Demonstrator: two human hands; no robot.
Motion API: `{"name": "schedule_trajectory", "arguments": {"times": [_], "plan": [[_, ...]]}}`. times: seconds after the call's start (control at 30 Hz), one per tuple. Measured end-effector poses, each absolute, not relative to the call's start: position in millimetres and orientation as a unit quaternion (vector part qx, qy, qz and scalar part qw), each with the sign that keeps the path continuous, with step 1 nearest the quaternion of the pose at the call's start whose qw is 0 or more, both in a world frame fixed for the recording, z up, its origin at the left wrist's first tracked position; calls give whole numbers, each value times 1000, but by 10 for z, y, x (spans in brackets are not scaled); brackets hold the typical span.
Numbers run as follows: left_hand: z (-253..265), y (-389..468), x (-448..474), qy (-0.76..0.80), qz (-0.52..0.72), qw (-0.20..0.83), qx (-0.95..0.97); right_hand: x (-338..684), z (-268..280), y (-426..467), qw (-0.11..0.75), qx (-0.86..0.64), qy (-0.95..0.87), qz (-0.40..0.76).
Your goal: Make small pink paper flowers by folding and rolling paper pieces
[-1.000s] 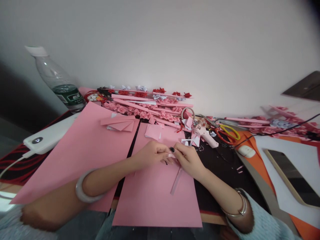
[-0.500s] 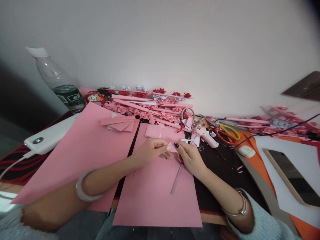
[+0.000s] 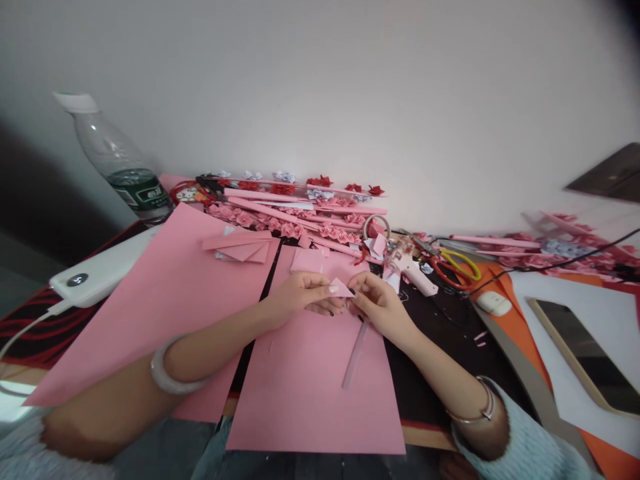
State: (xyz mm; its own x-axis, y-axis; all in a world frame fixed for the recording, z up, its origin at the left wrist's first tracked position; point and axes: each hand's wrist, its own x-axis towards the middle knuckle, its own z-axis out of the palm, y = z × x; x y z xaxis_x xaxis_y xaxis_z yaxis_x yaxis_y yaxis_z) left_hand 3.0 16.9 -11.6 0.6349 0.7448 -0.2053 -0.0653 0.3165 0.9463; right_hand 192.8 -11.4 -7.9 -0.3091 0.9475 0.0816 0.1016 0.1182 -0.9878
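Note:
Between my hands is a small folded piece of pink paper (image 3: 341, 288), shaped like a triangle. My left hand (image 3: 296, 295) pinches its left side between thumb and fingers. At its right corner my right hand (image 3: 380, 305) has thumb and fingers closed; part of the grip is hidden. A narrow pale pink paper strip (image 3: 354, 357) slants down below my right hand onto a large pink sheet (image 3: 315, 407). Just behind my left hand lies a small stack of pink paper pieces (image 3: 306, 259).
Another pink sheet (image 3: 165, 313) with folded pink papers (image 3: 243, 247) lies left. Paper flowers and rolled stems (image 3: 280, 210) line the wall. A glue gun (image 3: 417, 275), scissors (image 3: 463, 263) and phone (image 3: 585, 347) sit right. A bottle (image 3: 137, 187) and white power bank (image 3: 100, 270) are left.
The triangular paper now shows more plainly between my hands. The fingers of my right hand have lifted and shifted along its right corner. My left hand has moved slightly.

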Motion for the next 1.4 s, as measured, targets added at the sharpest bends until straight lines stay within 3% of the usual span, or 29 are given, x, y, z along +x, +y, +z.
{"name": "schedule_trajectory", "arguments": {"times": [0.13, 0.37, 1.1, 1.4], "plan": [[-108, 179, 17, 341, 254, 753, 503, 1937, -45, -105, 428, -414, -646, 478], [-54, 201, -33, 344, 205, 755, 519, 1984, 21, -76, 384, -397, -711, 435], [-84, 162, -3, 297, 126, 739, 591, 1925, -42, -117, 343, -436, -677, 483], [-106, 224, -56, 306, 155, 777, 528, 1985, 5, -75, 404, -373, -662, 508]]}}
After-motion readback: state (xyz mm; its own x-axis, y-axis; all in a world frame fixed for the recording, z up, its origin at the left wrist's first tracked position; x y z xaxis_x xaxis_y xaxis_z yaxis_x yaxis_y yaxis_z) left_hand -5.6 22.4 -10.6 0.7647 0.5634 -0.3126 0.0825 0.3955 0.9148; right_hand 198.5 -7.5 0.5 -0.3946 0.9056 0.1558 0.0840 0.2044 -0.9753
